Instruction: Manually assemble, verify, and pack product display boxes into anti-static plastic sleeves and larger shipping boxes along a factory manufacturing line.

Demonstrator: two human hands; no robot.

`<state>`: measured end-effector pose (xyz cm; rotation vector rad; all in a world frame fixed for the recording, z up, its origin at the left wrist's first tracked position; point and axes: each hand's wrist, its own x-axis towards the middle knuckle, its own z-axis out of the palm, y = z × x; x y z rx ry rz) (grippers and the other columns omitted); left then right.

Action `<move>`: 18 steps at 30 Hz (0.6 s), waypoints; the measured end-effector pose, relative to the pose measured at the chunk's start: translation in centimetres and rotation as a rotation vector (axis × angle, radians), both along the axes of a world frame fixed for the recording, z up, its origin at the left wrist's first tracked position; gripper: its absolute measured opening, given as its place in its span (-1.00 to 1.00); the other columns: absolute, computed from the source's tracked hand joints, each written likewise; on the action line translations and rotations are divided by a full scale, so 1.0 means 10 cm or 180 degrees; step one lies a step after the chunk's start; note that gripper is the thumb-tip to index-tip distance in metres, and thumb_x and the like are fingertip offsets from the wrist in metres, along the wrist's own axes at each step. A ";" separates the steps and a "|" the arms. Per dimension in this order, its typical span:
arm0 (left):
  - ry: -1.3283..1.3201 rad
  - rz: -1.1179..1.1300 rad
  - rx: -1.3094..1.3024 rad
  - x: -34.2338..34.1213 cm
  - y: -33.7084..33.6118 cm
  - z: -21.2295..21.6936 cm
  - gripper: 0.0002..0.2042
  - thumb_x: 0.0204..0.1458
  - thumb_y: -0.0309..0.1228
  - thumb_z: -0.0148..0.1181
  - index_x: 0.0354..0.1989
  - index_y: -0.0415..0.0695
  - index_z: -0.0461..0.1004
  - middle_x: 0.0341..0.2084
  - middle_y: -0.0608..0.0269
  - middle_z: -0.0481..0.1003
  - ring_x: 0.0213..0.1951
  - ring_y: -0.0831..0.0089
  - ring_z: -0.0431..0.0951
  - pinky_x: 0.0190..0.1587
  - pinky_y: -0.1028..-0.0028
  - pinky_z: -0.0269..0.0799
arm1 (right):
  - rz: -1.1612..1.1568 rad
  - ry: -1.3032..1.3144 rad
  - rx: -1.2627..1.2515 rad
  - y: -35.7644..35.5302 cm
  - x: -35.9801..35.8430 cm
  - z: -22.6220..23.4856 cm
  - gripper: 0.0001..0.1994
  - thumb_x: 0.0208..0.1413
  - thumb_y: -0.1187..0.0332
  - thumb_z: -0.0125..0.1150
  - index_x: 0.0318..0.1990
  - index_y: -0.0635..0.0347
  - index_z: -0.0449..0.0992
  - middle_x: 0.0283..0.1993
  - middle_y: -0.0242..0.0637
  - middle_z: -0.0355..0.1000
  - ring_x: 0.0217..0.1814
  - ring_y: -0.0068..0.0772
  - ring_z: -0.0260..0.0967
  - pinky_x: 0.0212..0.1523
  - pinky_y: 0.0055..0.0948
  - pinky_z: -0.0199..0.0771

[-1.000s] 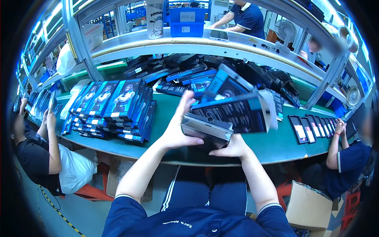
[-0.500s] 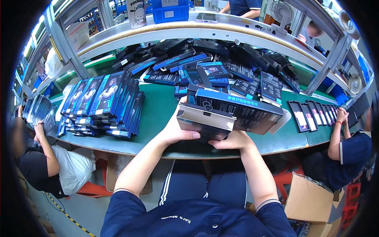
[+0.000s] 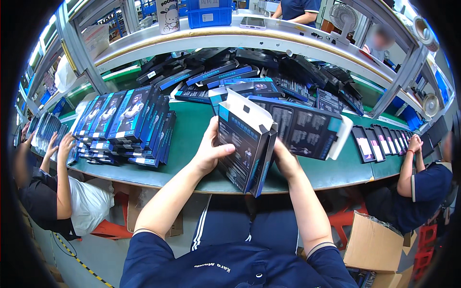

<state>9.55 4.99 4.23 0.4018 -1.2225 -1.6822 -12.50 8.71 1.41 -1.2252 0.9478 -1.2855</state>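
Observation:
A black-and-blue cardboard box (image 3: 240, 151) stands tilted in front of me, its white end flap (image 3: 247, 109) open at the top. My left hand (image 3: 210, 152) is closed round its left side, thumb on the printed face. My right hand (image 3: 286, 161) is at the right, its fingers partly hidden and a little blurred; it grips a second black box (image 3: 307, 127). That one lies slantwise behind the first, with a white flap (image 3: 340, 138) open at its right end. Whether the right hand also touches the first box is hidden.
Left of me are stacked printed boxes (image 3: 127, 115) on the green table (image 3: 192, 165). A heap of dark boxes (image 3: 221, 72) lies behind, under a shelf (image 3: 283, 33). Dark trays (image 3: 384, 139) line the right. Co-workers sit on both sides; an open carton (image 3: 374, 240) stands lower right.
The first box has swung from lying nearly flat to standing tilted, its printed face now showing. The second box has turned so its broad face shows. The left co-worker's hands have risen.

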 end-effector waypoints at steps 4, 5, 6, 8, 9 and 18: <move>-0.0597 0.0086 -0.0980 -0.07 0.05 0.00 0.24 -0.42 -0.30 0.63 0.41 -0.05 -0.24 0.27 0.04 0.05 0.31 0.23 0.12 0.34 0.23 0.11 | -0.0576 -0.0022 -0.0057 0.04 0.11 0.08 -0.60 0.13 0.31 0.28 0.09 0.30 0.51 0.08 -0.19 0.50 0.13 -0.30 0.42 0.13 -0.33 0.41; -0.0482 0.0239 -0.1016 -0.12 0.04 -0.03 0.26 -0.43 -0.31 0.64 0.41 -0.04 -0.26 0.28 0.02 0.02 0.33 0.22 0.09 0.35 0.23 0.09 | -0.0724 0.0084 -0.0148 -0.02 0.07 -0.02 -0.63 0.11 0.35 0.29 0.05 0.32 0.53 0.05 -0.17 0.51 0.09 -0.30 0.44 0.10 -0.33 0.43; -0.0398 0.0436 -0.1082 -0.14 0.05 0.00 0.29 -0.44 -0.32 0.65 0.42 -0.03 -0.29 0.29 0.01 0.00 0.35 0.21 0.06 0.37 0.23 0.07 | -0.0827 0.0160 -0.0271 -0.04 0.09 0.03 -0.66 0.09 0.40 0.30 0.02 0.33 0.54 0.02 -0.16 0.53 0.05 -0.30 0.46 0.07 -0.34 0.45; -0.0558 0.0665 -0.1401 -0.09 0.04 -0.02 0.28 -0.41 -0.33 0.65 0.43 -0.02 -0.30 0.29 -0.01 -0.01 0.36 0.18 0.05 0.39 0.21 0.05 | -0.1213 -0.0517 -0.0734 0.00 0.19 0.12 -0.68 0.05 0.50 0.32 -0.02 0.39 0.49 -0.07 -0.14 0.54 -0.07 -0.35 0.50 -0.01 -0.40 0.49; -0.0507 0.0667 -0.1248 -0.12 0.11 0.06 0.29 -0.41 -0.33 0.65 0.43 -0.03 -0.31 0.30 -0.02 -0.02 0.35 0.17 0.07 0.39 0.20 0.04 | -0.1416 -0.0835 -0.0932 -0.03 0.24 0.11 -0.63 0.09 0.46 0.29 0.04 0.38 0.43 -0.04 -0.14 0.52 -0.06 -0.35 0.49 -0.01 -0.39 0.50; -0.0827 0.1268 -0.1765 -0.16 0.10 -0.04 0.40 -0.46 -0.19 0.64 0.44 -0.10 -0.46 0.30 -0.11 0.03 0.33 0.09 0.12 0.37 0.14 0.05 | 0.0253 -0.2856 -0.0039 -0.08 0.41 0.46 -0.29 0.29 -0.18 -0.15 0.35 0.25 0.19 0.22 0.01 0.36 0.23 -0.10 0.36 0.28 -0.12 0.31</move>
